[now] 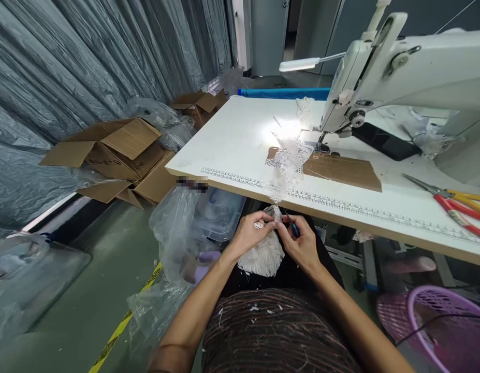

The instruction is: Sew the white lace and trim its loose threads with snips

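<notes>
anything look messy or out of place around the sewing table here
A few things. White lace trails off the table edge down to both hands. Pale scraps dot the person's lap. Opened cardboard boxes lie tipped on the floor, beside loose plastic bags.

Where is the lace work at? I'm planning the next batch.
Done: a bunch of lace lies in the lap. In hand: left hand pinches the strip, right hand holds a small blue tool. Left: lace on the table trails from the sewing machine.
</notes>
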Demonstrator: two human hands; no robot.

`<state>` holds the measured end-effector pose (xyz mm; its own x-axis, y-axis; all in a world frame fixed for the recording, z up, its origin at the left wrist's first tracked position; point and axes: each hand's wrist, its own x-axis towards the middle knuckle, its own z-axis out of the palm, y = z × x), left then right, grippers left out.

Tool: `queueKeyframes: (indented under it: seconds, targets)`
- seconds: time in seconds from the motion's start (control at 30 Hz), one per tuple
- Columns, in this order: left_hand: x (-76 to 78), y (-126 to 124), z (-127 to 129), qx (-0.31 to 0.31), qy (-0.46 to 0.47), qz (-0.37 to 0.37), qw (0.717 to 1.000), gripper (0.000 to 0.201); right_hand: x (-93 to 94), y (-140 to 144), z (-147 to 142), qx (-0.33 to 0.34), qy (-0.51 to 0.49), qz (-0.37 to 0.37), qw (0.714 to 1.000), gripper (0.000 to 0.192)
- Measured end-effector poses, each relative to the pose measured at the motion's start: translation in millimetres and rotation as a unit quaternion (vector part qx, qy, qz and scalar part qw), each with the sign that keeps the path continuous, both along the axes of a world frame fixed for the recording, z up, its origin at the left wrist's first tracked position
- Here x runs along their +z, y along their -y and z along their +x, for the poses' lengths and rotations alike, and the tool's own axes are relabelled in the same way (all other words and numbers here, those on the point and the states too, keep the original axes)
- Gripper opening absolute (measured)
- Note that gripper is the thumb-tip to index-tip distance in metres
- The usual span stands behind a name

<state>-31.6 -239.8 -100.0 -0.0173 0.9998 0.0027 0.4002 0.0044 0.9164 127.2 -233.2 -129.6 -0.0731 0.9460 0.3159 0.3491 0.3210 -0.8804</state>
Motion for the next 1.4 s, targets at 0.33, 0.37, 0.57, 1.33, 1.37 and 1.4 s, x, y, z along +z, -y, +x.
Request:
queueKeyframes:
  seconds: [0.33, 0.37, 0.57, 1.33, 1.37, 1.4]
  targets:
    - [7.1, -2, -13, 0.029, -0.028, 0.062, 0.997, 0.025, -9.9, -13, -5, -0.030, -0.029, 0.009, 0.999, 0.031]
    - [6.8, -6, -15, 0.041, -0.049, 0.073, 0.995, 0.028, -11.0, -14, -5, -0.027, -0.033, -0.005, 0.999, 0.033]
    - [-3.8, -26, -7, 0.052, -0.091, 0.129, 0.986, 0.011, -5.2, -10, -13, 0.036, -0.156, -0.156, 0.975, 0.048]
    - [10.1, -15, 5, -0.014, 0.151, 0.000, 0.988, 0.022, 16.5, 12, 2, 0.043, -0.215, -0.251, 0.943, 0.049]
    - [9.1, -16, 6, -0.005, 0.134, 0.006, 0.991, 0.020, 18.2, 14, 5, 0.027, -0.207, -0.243, 0.947, 0.048]
    - [8.6, -17, 7, -0.002, 0.122, 0.014, 0.992, 0.018, 20.1, 15, 8, 0.012, -0.191, -0.227, 0.955, 0.046]
